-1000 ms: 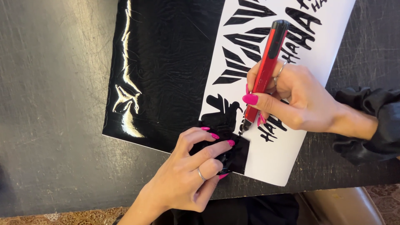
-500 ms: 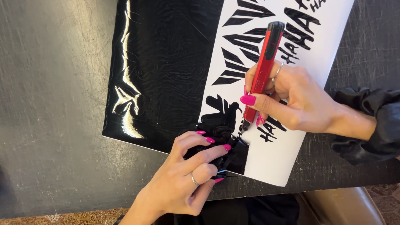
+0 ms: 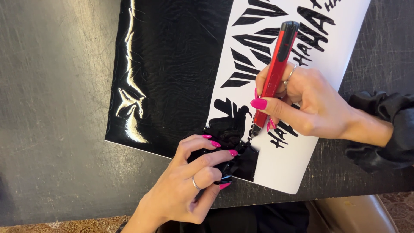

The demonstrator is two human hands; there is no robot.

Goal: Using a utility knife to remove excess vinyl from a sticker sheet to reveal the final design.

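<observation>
A sheet lies on the dark table: its left part is glossy black vinyl (image 3: pixel 172 73), its right part bare white backing (image 3: pixel 284 164) with black cut lettering left on it. My right hand (image 3: pixel 310 103) grips a red and black craft knife (image 3: pixel 274 77), tip down at the lettering near the sheet's front edge. My left hand (image 3: pixel 194 181) pinches a crumpled strip of peeled black vinyl (image 3: pixel 235 146) right beside the knife tip.
The dark scratched table (image 3: pixel 51 108) stretches to the left and beyond the sheet's right side. A tan seat edge (image 3: pixel 353 215) and patterned floor show below the table's front edge. My black ruffled sleeve (image 3: pixel 384 129) rests at the right.
My left hand has shifted slightly up and right along the peeled vinyl, bunching it more. The knife has tilted a little; its tip stays near the same letters.
</observation>
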